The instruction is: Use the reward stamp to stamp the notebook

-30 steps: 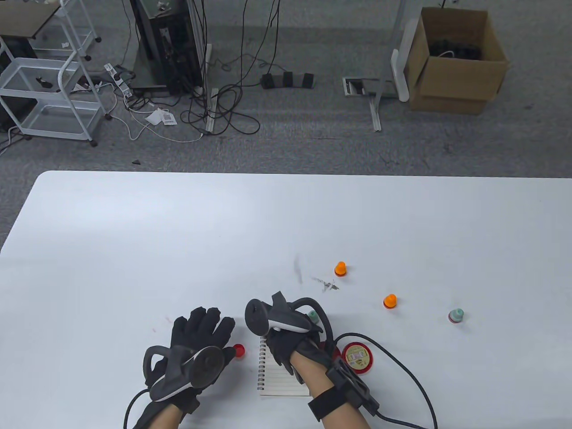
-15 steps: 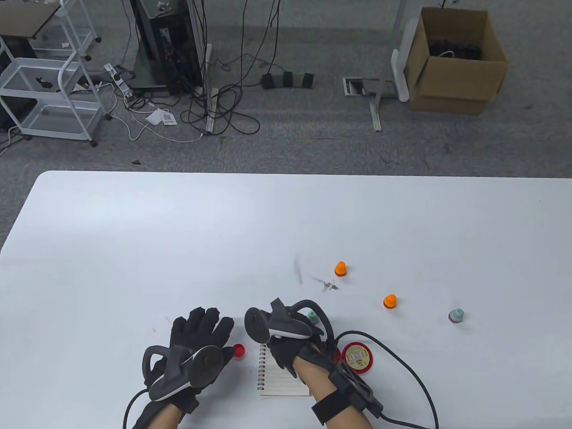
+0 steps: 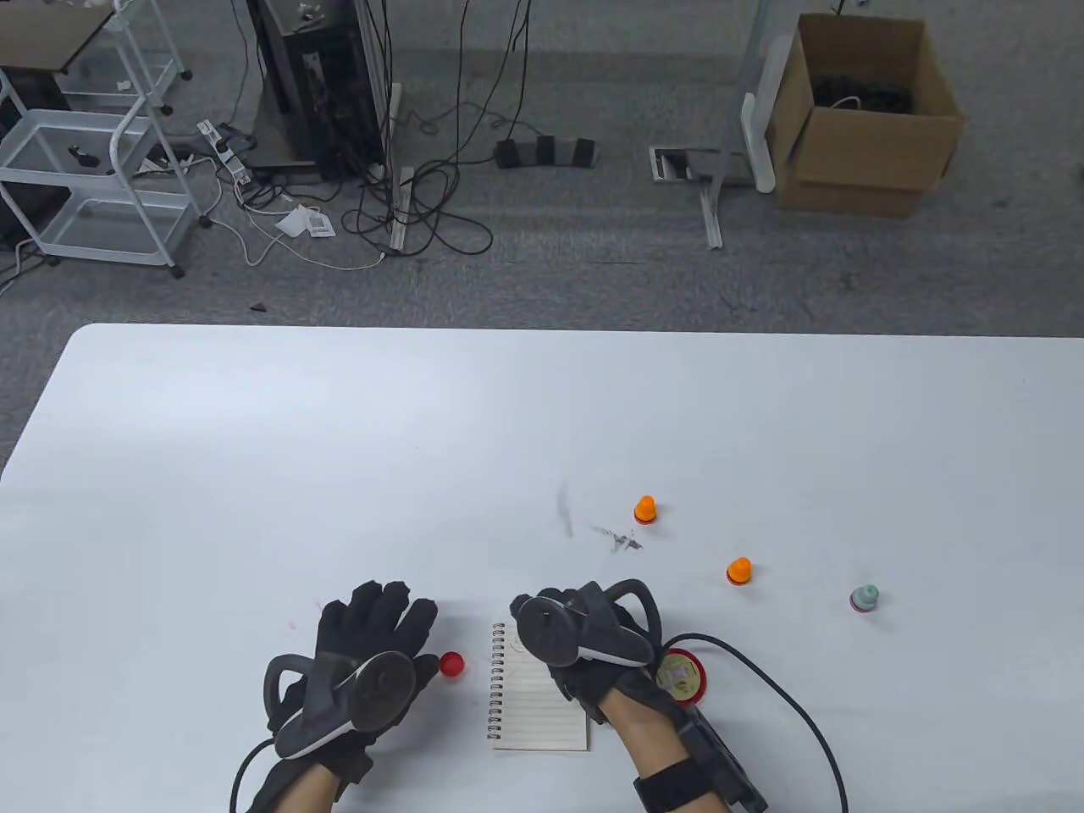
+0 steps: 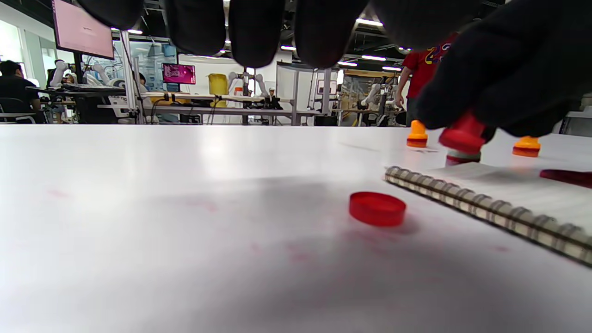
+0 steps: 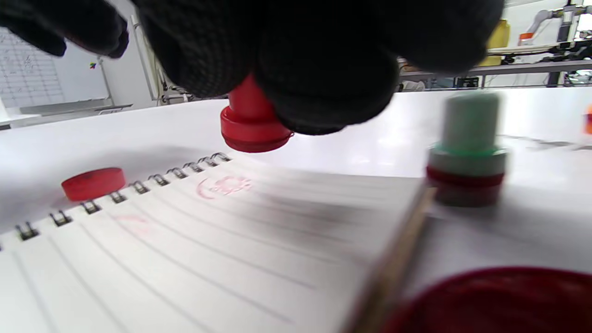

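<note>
A small spiral notebook [image 3: 542, 703] lies open near the table's front edge, also in the right wrist view [image 5: 185, 249]. My right hand [image 3: 584, 669] pinches a red reward stamp [image 5: 254, 125] and holds it a little above the page's top corner. A faint red stamped mark [image 5: 225, 185] shows on the page below it. In the left wrist view the stamp [image 4: 462, 137] hangs from the right hand's fingers above the notebook [image 4: 490, 208]. My left hand [image 3: 377, 618] lies flat and empty on the table left of the notebook, fingers spread. The stamp's red cap [image 3: 451, 665] lies between them.
A round red ink tin [image 3: 684, 677] sits right of the notebook, partly under my right wrist. A green stamp [image 5: 467, 148] stands just beyond the notebook. Two orange stamps [image 3: 645, 508] [image 3: 739, 570] and another green stamp [image 3: 864, 598] stand farther right.
My right hand has moved right and toward the front edge, uncovering the notebook's top where a mark now shows. My left hand has shifted slightly left and stays flat.
</note>
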Demonstrator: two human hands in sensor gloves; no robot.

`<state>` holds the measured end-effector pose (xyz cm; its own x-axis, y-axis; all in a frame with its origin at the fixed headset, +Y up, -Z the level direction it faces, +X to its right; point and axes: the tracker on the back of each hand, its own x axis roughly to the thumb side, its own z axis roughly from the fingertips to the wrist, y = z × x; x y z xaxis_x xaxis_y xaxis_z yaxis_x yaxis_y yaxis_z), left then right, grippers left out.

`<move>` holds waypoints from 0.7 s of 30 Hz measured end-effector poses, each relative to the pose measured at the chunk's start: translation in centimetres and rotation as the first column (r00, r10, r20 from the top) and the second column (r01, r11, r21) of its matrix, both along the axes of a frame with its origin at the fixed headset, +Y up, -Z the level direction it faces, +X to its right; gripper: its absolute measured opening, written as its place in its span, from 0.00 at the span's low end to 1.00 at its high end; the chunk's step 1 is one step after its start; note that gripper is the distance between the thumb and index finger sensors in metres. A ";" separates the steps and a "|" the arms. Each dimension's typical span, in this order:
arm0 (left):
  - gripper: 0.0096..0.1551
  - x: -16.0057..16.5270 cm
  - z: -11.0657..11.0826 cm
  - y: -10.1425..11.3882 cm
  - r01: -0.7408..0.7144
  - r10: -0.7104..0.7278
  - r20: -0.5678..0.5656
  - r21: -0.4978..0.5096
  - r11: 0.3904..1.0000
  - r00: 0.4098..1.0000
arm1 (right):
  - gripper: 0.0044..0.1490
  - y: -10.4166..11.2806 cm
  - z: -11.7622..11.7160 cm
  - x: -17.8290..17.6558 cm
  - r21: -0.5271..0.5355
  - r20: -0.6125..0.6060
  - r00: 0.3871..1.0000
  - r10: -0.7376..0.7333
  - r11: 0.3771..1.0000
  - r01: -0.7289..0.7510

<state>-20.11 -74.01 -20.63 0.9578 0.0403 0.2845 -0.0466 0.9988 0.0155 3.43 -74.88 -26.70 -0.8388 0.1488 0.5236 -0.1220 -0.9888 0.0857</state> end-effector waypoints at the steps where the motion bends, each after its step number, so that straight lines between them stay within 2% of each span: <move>1: 0.39 0.0 0.0 -0.1 0.003 -0.003 0.001 -0.003 1.000 1.000 | 0.30 0.2 0.1 0.4 0.001 0.003 1.000 -0.009 1.000 0.009; 8: 0.39 0.7 -0.2 -0.8 0.029 -0.028 0.020 -0.033 0.999 0.999 | 0.30 1.5 1.3 5.9 -0.001 0.057 0.983 -0.172 0.985 0.172; 11: 0.39 1.1 -0.2 -1.3 0.043 -0.041 0.032 -0.057 0.997 0.999 | 0.30 1.2 2.0 7.7 0.037 0.080 0.947 -0.310 0.951 0.308; 13: 0.39 1.5 -0.1 -1.7 0.046 -0.042 0.047 -0.081 0.996 0.998 | 0.30 0.1 2.6 8.8 0.060 0.077 0.912 -0.402 0.915 0.398; 16: 0.39 2.2 -0.1 -2.0 0.053 -0.047 0.066 -0.097 0.994 0.997 | 0.30 -0.1 2.8 9.9 0.020 0.079 0.943 -0.325 0.946 0.324; 18: 0.39 2.5 -0.1 -2.3 0.065 -0.057 0.074 -0.109 0.992 0.996 | 0.30 0.4 3.1 10.7 0.088 0.086 0.929 -0.360 0.931 0.353; 21: 0.39 2.7 -0.3 -2.8 0.089 -0.079 0.077 -0.129 0.988 0.994 | 0.30 0.7 3.3 11.0 0.071 0.088 0.901 -0.424 0.905 0.419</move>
